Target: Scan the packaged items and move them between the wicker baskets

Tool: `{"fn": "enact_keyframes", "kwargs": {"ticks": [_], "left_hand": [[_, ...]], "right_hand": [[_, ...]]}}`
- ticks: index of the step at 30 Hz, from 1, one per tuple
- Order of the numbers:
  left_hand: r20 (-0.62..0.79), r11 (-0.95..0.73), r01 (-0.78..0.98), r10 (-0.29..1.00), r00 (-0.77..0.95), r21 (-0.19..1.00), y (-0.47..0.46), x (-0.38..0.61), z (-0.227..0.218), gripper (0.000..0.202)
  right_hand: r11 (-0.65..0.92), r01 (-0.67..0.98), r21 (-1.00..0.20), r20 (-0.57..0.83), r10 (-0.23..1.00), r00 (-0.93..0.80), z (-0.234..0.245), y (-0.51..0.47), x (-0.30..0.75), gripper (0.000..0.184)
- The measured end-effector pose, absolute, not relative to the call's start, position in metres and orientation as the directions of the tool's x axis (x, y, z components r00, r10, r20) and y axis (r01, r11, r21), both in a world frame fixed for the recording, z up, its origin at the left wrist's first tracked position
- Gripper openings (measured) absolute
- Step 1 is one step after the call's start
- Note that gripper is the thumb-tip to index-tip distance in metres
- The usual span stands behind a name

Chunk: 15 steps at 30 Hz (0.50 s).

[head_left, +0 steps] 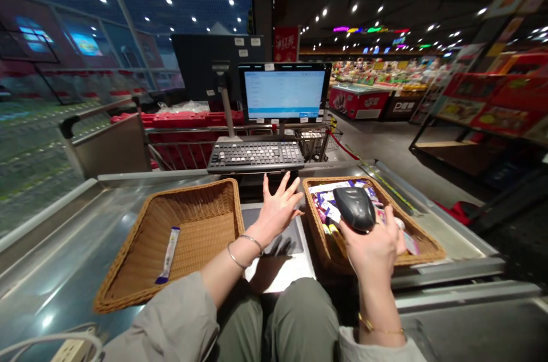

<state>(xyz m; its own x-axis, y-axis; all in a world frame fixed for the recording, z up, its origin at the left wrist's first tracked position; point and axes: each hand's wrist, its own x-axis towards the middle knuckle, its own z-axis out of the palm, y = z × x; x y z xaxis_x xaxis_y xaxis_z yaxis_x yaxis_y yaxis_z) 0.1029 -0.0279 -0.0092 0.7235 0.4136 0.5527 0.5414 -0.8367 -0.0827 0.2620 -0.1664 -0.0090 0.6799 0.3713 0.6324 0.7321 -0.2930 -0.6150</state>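
Observation:
My left hand (278, 205) is held between two wicker baskets with its fingers spread, just short of the black keyboard (257, 155); nothing is in it. A black handheld barcode scanner (354, 206) is gripped in my right hand (372, 250), above the right wicker basket (319, 245). Small wrapped snacks (327, 208) in purple, white and yellow lie in that basket, partly hidden by the hand and scanner. The left wicker basket (203, 236) holds one slim white packet with dark blue ends (169, 256).
Behind the keyboard stands a lit monitor (285, 93), with a larger dark screen back (214, 65) to its left. Both baskets rest on a metal counter (55, 259). A power strip (75, 349) with white cables lies at the lower left. Shopping carts stand beyond the counter.

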Motion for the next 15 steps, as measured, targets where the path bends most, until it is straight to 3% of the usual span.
{"fn": "enact_keyframes", "kwargs": {"ticks": [6, 15], "left_hand": [[0.541, -0.778, 0.621, 0.482, 0.689, -0.097, -0.009, 0.035, -0.013, 0.039], [0.465, -0.571, 0.818, 0.706, 0.534, -0.073, 0.018, -0.091, -0.016, 0.033]], "right_hand": [[-0.162, 0.819, -0.55, 0.653, 0.528, 0.543, -0.009, -0.137, 0.228, 0.052], [0.041, 0.903, -0.427, 0.601, 0.76, 0.249, -0.017, -0.092, 0.168, 0.035]]}}
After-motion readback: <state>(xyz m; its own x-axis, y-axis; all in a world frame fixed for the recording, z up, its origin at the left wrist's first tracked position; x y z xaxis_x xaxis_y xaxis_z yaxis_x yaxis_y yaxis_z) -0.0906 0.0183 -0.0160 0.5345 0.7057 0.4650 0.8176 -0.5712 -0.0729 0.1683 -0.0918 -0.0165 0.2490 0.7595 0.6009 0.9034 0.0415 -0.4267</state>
